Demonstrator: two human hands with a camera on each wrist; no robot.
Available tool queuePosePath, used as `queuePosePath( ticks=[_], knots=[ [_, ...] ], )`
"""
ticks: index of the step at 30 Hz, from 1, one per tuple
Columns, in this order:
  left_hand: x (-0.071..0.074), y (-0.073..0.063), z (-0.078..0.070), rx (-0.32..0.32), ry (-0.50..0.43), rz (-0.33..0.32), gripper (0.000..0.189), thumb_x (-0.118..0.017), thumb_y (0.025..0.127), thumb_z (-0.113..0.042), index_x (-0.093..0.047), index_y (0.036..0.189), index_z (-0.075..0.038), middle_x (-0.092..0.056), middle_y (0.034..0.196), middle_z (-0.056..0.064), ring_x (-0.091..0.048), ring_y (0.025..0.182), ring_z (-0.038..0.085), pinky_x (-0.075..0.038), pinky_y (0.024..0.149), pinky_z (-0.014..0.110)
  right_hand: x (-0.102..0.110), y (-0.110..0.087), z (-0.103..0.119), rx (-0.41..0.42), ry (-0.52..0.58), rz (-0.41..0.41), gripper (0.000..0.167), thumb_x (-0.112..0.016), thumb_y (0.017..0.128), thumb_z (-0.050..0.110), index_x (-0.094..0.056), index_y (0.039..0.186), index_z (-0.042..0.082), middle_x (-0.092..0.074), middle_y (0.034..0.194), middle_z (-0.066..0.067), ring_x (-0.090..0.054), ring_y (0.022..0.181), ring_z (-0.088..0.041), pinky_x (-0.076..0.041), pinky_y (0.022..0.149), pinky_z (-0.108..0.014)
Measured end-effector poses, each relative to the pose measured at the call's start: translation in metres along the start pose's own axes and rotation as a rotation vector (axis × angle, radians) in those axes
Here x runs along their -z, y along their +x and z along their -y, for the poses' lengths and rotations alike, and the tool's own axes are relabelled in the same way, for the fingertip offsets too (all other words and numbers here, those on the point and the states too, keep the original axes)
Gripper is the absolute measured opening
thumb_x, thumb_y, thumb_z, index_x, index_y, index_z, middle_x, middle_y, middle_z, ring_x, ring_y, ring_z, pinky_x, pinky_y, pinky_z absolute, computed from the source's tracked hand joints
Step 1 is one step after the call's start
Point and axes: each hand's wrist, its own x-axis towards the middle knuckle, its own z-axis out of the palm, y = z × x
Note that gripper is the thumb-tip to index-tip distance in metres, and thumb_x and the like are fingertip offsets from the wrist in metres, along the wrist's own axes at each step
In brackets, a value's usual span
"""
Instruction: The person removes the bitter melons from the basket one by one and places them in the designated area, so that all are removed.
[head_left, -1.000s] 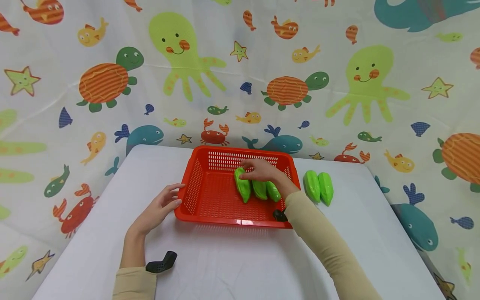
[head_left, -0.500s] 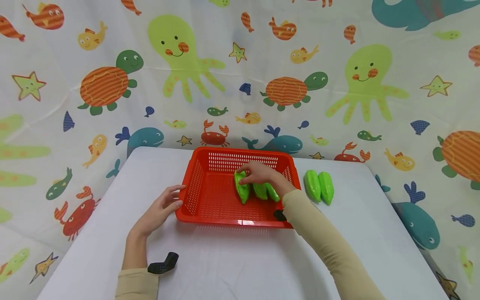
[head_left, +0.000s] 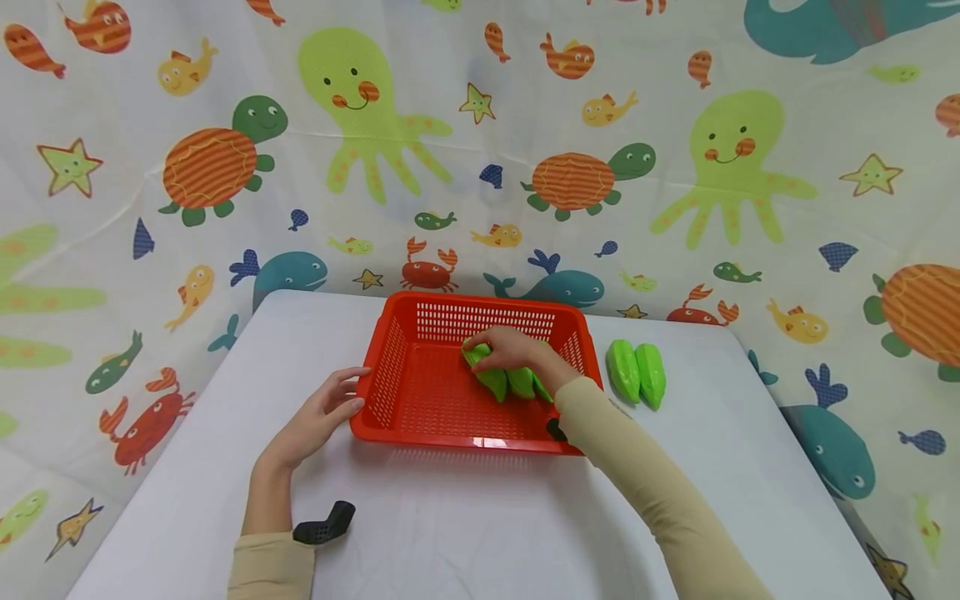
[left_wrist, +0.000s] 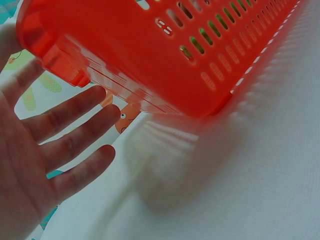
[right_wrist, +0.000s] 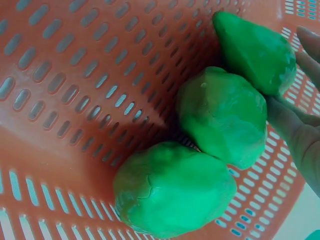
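Note:
A red plastic basket (head_left: 431, 387) with slotted walls holds three glossy green ridged fruits, which look like star fruit. My right hand (head_left: 510, 346) reaches inside, thumb and fingers either side of the leftmost ridged green fruit (head_left: 491, 382). In the right wrist view this fruit (right_wrist: 257, 55) has the thumb (right_wrist: 287, 120) against its end, and the middle fruit (right_wrist: 222, 115) and another fruit (right_wrist: 172, 190) lie beside it. My left hand (head_left: 318, 417) is at the basket's left rim, its fingers (left_wrist: 75, 140) spread and fairly straight in the left wrist view.
Two more green fruits (head_left: 624, 371) lie side by side on the white table (head_left: 450, 517), right of the basket. A cloth (head_left: 450, 125) printed with sea animals hangs behind the table. Black straps with small devices (head_left: 326, 525) are on the wrists.
My right hand has moved slightly left and down onto the leftmost fruit. That fruit has turned, its lower end swinging right towards the middle one. The left hand has stayed at the rim.

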Motion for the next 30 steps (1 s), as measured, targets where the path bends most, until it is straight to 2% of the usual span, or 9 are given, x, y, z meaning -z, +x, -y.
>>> queuePosePath(
  ticks=[8,21,30],
  knots=[
    [0.0002,0.0000,-0.0006,0.001,0.004,-0.001,0.056,-0.059,0.097,-0.034,-0.037,0.147,-0.023,-0.041,0.145,0.018,-0.043,0.130,0.039,-0.048,0.096,0.055,-0.0009,0.0005,0.0019,-0.028,0.025,0.038,0.045,-0.069,0.092,0.018,-0.060,0.135,0.015,-0.056,0.136,-0.008,-0.050,0.118,-0.024,-0.039,0.107,-0.041],
    [-0.0010,-0.0014,-0.0004,0.003,0.007,-0.003,0.057,-0.060,0.097,-0.035,-0.037,0.147,-0.023,-0.041,0.145,0.017,-0.043,0.130,0.039,-0.047,0.096,0.055,-0.0041,0.0021,-0.0027,-0.050,0.037,0.055,0.048,-0.069,0.092,0.025,-0.057,0.139,0.020,-0.055,0.138,-0.005,-0.049,0.121,-0.024,-0.038,0.108,-0.043],
    [-0.0012,-0.0026,-0.0017,0.005,0.013,-0.004,0.057,-0.060,0.096,-0.037,-0.037,0.147,-0.024,-0.041,0.146,0.016,-0.043,0.130,0.038,-0.047,0.096,0.056,-0.0050,0.0029,-0.0021,-0.037,-0.017,0.079,0.051,-0.067,0.093,0.024,-0.053,0.142,0.021,-0.053,0.141,-0.004,-0.049,0.124,-0.023,-0.036,0.110,-0.042]
  ],
)
